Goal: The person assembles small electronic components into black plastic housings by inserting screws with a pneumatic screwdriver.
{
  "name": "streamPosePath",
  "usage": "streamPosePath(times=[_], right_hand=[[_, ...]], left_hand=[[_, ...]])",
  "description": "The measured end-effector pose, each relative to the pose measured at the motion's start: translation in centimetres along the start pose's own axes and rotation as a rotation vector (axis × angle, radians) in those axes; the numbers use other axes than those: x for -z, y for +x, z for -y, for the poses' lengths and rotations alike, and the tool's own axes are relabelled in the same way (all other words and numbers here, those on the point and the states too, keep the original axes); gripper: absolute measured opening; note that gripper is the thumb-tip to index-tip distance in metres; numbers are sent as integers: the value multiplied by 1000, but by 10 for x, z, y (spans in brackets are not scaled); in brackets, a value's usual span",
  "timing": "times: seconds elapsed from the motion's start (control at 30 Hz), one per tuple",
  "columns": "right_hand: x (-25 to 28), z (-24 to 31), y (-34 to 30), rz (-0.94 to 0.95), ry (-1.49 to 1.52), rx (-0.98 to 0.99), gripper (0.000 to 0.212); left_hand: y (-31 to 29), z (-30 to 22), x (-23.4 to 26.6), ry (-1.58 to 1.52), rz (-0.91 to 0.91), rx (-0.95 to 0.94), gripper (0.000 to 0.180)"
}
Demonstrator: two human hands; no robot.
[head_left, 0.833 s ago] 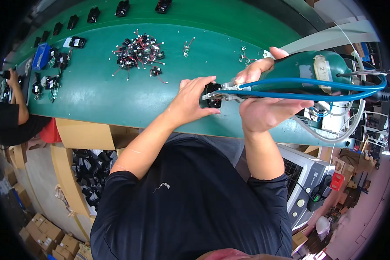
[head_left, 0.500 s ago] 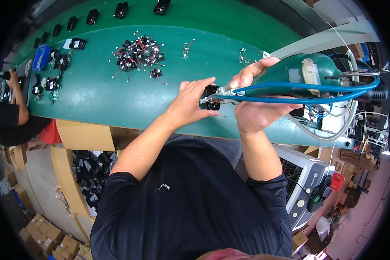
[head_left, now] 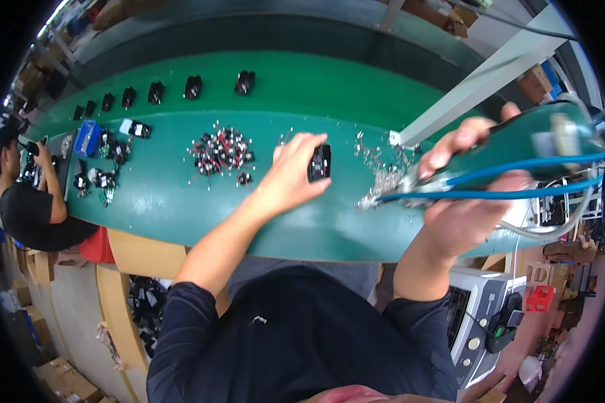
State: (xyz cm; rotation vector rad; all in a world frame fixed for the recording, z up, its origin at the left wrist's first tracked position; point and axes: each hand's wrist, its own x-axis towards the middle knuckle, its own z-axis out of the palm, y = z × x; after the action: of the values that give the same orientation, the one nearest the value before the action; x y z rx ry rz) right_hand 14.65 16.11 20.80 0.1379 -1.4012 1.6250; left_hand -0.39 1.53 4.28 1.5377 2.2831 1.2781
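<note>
My left hand [head_left: 290, 168] rests on the green bench, its thumb and fingers closed around a small black plastic housing [head_left: 320, 163]. To the right, my right hand [head_left: 460, 195] is wrapped round a green handheld power tool [head_left: 517, 144] with two blue air hoses and a pale label on its body. Motion smears this hand and the tool. The metal tip of the tool points left, over a heap of small silvery parts, probably screws [head_left: 385, 181]. A gap of bench separates the tip from the housing.
Left of my left hand lies a pile of small black parts with red wires [head_left: 220, 151]. Several black housings [head_left: 193, 87] stand in a row on the green belt behind. A blue bin [head_left: 87, 138] sits at the left, near a co-worker [head_left: 30, 201]. A white post [head_left: 477, 74] rises at the right.
My right hand has carried the tool rightward, off the black housing and over to the silvery parts. My left hand stays on the housing. The view has tilted to show more of the far side.
</note>
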Motion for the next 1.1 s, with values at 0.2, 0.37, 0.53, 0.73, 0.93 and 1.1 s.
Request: streamPosePath(times=[0.2,0.37,0.53,0.73,0.93,1.1], right_hand=[[11,-35,-47,-47,-278,26,62],[18,-39,-47,-19,-234,-33,63],[14,-14,-37,-122,-741,397,74],[-34,-98,-91,544,-736,63,28],[-80,-210,-142,611,-770,-313,31],[-72,-220,-130,610,-925,-232,19]], left_hand=[[141,100,8,335,27,152,71],[161,141,6,305,209,320,77],[118,88,60,507,-135,-57,79],[-86,40,114,243,-729,-230,29],[-374,62,104,366,-1117,630,11],[-510,53,87,659,-934,1047,17]])
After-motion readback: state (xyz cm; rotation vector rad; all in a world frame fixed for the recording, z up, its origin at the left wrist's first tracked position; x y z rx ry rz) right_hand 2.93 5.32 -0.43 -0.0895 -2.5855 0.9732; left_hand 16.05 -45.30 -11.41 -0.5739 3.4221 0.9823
